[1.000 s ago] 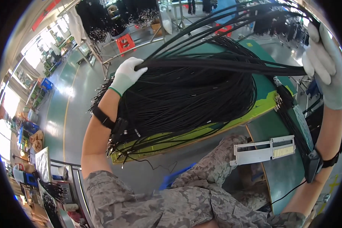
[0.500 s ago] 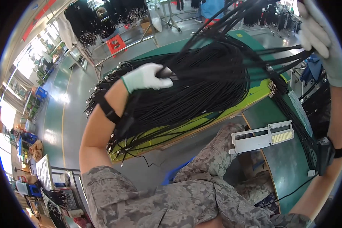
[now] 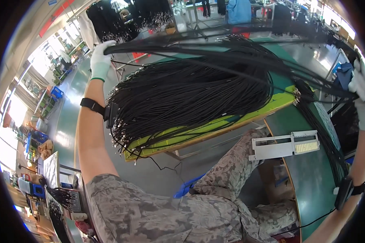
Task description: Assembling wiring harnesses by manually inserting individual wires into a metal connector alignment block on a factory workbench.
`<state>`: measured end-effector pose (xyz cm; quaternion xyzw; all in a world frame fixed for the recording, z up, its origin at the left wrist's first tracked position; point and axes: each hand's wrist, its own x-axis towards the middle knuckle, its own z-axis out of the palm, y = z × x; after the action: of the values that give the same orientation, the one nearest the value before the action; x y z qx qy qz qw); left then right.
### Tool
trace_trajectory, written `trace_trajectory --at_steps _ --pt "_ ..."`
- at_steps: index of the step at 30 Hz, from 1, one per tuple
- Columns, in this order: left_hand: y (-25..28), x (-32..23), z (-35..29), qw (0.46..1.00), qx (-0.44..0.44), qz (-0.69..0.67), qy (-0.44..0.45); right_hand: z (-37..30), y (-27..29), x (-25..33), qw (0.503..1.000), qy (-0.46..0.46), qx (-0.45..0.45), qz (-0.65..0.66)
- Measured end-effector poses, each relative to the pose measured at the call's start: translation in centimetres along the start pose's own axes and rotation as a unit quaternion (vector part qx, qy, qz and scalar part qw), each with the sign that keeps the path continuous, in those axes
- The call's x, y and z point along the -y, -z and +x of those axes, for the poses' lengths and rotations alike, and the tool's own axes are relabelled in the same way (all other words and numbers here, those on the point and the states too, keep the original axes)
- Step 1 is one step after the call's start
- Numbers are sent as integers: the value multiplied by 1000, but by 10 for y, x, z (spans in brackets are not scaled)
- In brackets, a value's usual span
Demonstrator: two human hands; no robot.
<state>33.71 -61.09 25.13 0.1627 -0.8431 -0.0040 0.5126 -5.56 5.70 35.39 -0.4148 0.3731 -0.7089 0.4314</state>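
A bundle of long black cables (image 3: 162, 49) stretches across the view between my two white-gloved hands, partly blurred. My left hand (image 3: 101, 61), raised at the far left, is closed around one end of it. At the far right, my right hand (image 3: 360, 83) grips the other end, with some fingers stuck out. Beneath the bundle, a large pile of black cables (image 3: 190, 101) with small metallic ends along its left side covers a table with a yellow-green edge (image 3: 207, 127). My hands are apart from that pile.
A metal frame with a row of yellowish strips (image 3: 306, 147) lies at the edge of the green side table (image 3: 312, 178). More black cables (image 3: 318, 125) hang along that table. Racks of dark cables (image 3: 105, 22) stand behind. My camouflage-clad legs are between the tables.
My left hand has swung left and up from over the pile to the far left. My right hand has moved lower and further right. The cable bundle now spans between them.
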Motion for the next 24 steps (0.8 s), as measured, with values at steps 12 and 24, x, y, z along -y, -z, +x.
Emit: trace_trajectory --at_steps 12,24 --pt "-25 2 15 989 -86 -101 70 -61 -35 -125 920 51 -354 -161" --pt "-23 -1 2 977 30 -211 -14 -117 -43 -167 917 32 -385 -97"
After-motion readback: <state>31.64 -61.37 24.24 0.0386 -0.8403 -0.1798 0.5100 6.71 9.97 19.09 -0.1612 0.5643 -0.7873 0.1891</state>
